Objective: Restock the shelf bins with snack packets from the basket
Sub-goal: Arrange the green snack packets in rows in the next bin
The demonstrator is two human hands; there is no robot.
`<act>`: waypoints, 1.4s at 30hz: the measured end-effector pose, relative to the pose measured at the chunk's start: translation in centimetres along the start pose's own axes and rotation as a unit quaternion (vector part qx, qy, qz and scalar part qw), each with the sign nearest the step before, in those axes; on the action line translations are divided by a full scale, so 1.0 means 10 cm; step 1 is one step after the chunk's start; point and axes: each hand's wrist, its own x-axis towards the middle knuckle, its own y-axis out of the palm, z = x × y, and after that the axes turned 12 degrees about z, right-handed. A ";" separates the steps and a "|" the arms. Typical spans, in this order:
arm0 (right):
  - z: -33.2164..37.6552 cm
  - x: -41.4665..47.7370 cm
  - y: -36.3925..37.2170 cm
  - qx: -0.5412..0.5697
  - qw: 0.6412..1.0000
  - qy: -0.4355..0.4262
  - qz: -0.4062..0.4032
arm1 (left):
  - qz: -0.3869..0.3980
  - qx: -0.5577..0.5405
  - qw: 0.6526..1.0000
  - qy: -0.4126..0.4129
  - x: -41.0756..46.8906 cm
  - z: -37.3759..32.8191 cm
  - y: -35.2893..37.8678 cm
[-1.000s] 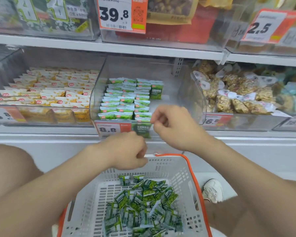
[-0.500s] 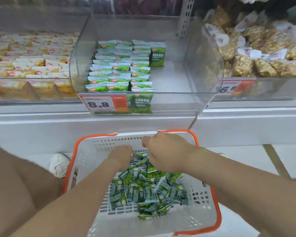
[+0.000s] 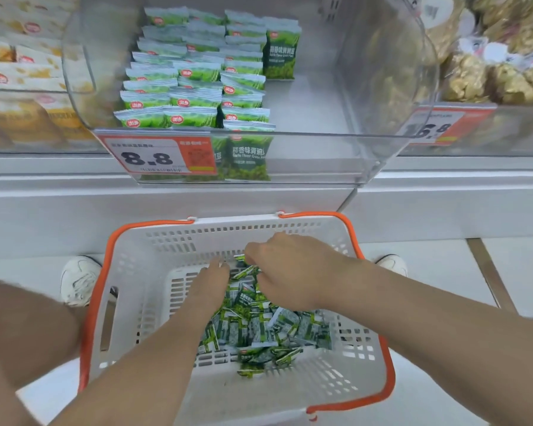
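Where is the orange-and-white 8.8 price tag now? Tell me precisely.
Head view: the orange-and-white 8.8 price tag sits on the front of the clear plastic bin, at its left, beside an upright green snack packet and above the white basket.

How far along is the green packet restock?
Done: rows of packets fill the left part of the bin. In hand: left hand and right hand are both down in the basket on the pile; whether either grips a packet is hidden. Left: the bin's right part is bare, and a sizeable pile waits in the basket.
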 end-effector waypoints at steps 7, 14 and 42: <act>-0.07 -0.07 -0.11 -0.028 0.999 0.005 0.034 | -0.069 -0.092 0.992 -0.044 -0.17 0.11 -0.34; -0.06 -0.21 -0.36 0.008 0.999 -0.024 0.023 | 0.064 -0.375 0.921 0.089 -0.82 -0.15 -1.09; -0.15 -0.73 -1.41 0.457 0.833 -0.115 -0.290 | -0.130 -0.351 0.884 0.281 -2.47 -0.65 -3.16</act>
